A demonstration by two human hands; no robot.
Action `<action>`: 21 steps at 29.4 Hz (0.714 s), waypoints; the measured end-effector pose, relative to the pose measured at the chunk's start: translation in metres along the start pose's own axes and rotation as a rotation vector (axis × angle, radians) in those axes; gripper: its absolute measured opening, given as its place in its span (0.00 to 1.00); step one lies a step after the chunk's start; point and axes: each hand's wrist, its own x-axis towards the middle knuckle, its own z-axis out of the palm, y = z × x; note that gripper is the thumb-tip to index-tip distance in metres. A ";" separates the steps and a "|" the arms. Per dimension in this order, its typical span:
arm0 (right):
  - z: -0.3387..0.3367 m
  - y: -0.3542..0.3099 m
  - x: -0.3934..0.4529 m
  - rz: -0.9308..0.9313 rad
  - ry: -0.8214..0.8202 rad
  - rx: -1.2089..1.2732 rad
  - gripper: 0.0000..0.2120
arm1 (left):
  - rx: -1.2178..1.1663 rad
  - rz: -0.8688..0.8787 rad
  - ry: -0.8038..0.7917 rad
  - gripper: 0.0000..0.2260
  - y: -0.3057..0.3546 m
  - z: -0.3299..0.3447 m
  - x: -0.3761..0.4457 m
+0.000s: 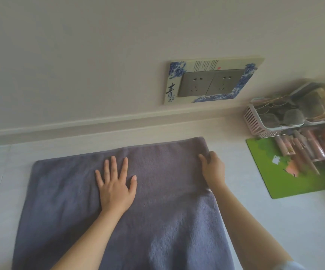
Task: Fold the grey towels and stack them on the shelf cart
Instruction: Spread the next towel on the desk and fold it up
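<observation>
Left to right: the towel (157, 221) lies flat on the table (274, 221), directly under both hands, its width running left-right and its length running from the wall towards us. Left hand (115, 185) rests on its middle, fingers spread and straight, palm down, holding nothing. Right hand (213, 169) sits at the right edge near the far corner, fingers curled onto the hem; it looks like a pinch. We judge the right hand nearer for the next fold, leftward across the width. The towel's near end is cut off. The rack (259, 121) at far right is blurred; we cannot tell whether it is the cart.
</observation>
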 end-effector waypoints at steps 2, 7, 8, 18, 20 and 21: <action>-0.011 0.001 -0.010 0.014 0.012 0.100 0.15 | -0.014 -0.001 -0.003 0.30 0.000 -0.002 0.000; -0.016 0.036 -0.077 0.184 -0.054 -0.014 0.21 | -0.181 0.133 0.087 0.26 0.011 -0.005 -0.030; -0.017 0.044 -0.086 0.206 -0.077 -0.011 0.21 | -0.177 0.162 0.077 0.26 0.014 -0.004 -0.042; -0.031 0.073 -0.137 0.318 0.050 0.192 0.17 | -0.013 0.173 -0.097 0.32 0.016 0.001 -0.066; -0.035 0.077 -0.145 0.361 -0.044 0.067 0.22 | -0.111 0.187 -0.070 0.31 0.013 -0.002 -0.072; -0.039 0.080 -0.152 0.367 -0.063 -0.019 0.24 | -0.161 0.208 -0.041 0.29 0.012 -0.005 -0.079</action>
